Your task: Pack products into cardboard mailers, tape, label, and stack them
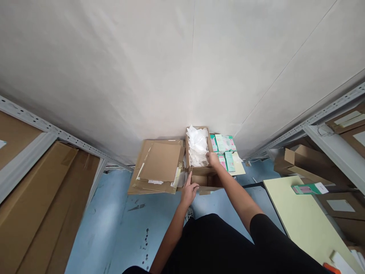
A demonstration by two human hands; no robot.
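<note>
A narrow cardboard box [186,150] filled with crumpled white plastic bags [197,142] stands against the wall. At its right edge is my right hand [212,159], fingers curled in by the bags; what they hold is hidden. An opened carton [200,180] with a bare interior lies in front, nearer me. My left hand [189,191] rests at this carton's left corner, index finger stretched out along the edge and the other fingers apart.
Flattened cardboard sheets [161,161] are stacked on the left. Green-and-white small boxes [229,161] sit at right. Metal shelving with large cartons [42,201] flanks the left; more cartons [308,163] fill the right. A pale yellow table [308,217] carries a green box [309,188].
</note>
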